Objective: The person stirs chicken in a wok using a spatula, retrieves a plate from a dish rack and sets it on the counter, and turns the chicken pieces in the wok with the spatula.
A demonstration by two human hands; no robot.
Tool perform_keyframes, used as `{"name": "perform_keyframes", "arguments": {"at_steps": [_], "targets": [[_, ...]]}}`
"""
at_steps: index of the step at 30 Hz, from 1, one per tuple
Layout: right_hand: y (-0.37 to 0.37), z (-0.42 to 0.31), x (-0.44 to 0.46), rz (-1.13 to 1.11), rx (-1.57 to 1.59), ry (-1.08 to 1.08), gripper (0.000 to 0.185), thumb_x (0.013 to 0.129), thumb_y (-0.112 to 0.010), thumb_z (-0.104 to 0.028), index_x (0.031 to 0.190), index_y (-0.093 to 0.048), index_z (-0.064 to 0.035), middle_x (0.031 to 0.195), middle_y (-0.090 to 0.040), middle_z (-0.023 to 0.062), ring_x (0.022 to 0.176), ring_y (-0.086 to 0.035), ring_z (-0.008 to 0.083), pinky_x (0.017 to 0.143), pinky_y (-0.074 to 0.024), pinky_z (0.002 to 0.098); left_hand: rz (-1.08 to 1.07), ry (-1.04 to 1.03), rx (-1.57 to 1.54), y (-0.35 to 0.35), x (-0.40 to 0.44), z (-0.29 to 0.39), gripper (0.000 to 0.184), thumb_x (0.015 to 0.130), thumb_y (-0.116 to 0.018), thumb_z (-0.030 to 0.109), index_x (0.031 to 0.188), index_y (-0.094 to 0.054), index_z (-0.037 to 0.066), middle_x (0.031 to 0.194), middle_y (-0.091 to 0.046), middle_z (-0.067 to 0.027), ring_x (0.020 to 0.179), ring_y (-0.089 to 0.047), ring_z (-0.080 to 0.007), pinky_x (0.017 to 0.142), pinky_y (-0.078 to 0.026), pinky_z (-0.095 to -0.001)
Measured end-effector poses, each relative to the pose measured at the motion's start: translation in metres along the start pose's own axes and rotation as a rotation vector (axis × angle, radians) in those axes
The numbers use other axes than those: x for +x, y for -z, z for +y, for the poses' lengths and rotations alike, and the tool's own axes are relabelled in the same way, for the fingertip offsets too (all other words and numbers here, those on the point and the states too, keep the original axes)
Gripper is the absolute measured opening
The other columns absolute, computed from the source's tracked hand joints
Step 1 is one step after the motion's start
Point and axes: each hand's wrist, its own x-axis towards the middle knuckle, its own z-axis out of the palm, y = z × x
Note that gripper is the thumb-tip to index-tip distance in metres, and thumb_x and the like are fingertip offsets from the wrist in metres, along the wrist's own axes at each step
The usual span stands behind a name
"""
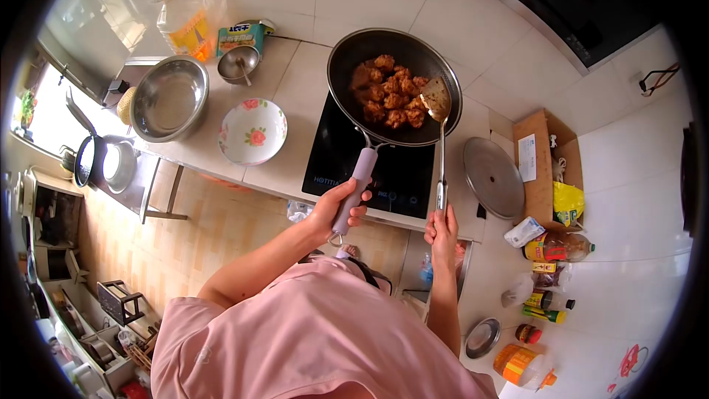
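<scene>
My left hand (340, 207) is wrapped round the lilac handle of a dark wok (347, 66), which is over the black induction cooker (325, 155). Browned, sauced chunks of food (393, 92), perhaps meat, lie in the middle of the wok. In my right hand (442, 230) is the long metal handle of a spatula (436, 97). Its sauce-smeared blade is inside the wok at the right, beside the chunks. A white plate with pink flowers (255, 131) rests on the counter left of the cooker.
Left on the counter are a large metal bowl (170, 100), a small metal bowl (238, 64) and an oil jug (183, 24). To the right lie a round lid (493, 177), a cardboard box (543, 170), several bottles and a small metal dish (483, 337).
</scene>
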Motion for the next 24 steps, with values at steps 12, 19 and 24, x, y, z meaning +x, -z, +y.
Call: {"name": "perform_keyframes", "arguments": {"at_steps": [12, 19, 24], "targets": [[-0.001, 0.008, -0.002, 0.039, -0.107, 0.057, 0.045, 0.092, -0.05, -0.016, 0.135, -0.035, -0.0132, 0.07, -0.041, -0.0045, 0.05, -0.031, 0.0011, 0.041, -0.0223, 0.0155, 0.069, -0.026, 0.026, -0.003, 0.001, -0.003, 0.045, 0.093, -0.047, 0.035, 0.126, -0.035, 0.008, 0.083, -0.043, -0.0015, 0.054, -0.036, -0.0056, 0.042, -0.032, -0.017], [0.003, 0.009, 0.0, 0.039, -0.111, 0.067, 0.045, 0.091, -0.053, -0.02, 0.133, -0.038, -0.0119, 0.068, -0.04, -0.005, 0.049, -0.031, 0.0013, 0.041, -0.023, 0.0154, 0.108, -0.026, 0.086, -0.005, 0.002, -0.002, 0.041, 0.093, -0.045, 0.033, 0.125, -0.036, 0.009, 0.08, -0.043, -0.0013, 0.051, -0.035, -0.0056, 0.04, -0.03, -0.0178], [0.016, 0.004, 0.009, 0.028, -0.223, 0.119, 0.042, 0.09, -0.056, -0.022, 0.129, -0.045, -0.0087, 0.067, -0.042, -0.0048, 0.049, -0.034, 0.0022, 0.041, -0.0276, 0.0166, 0.147, -0.035, 0.192, -0.002, 0.009, 0.003, 0.039, 0.093, -0.045, 0.033, 0.123, -0.038, 0.009, 0.077, -0.043, -0.0015, 0.049, -0.034, -0.0058, 0.039, -0.028, -0.0186]]}}
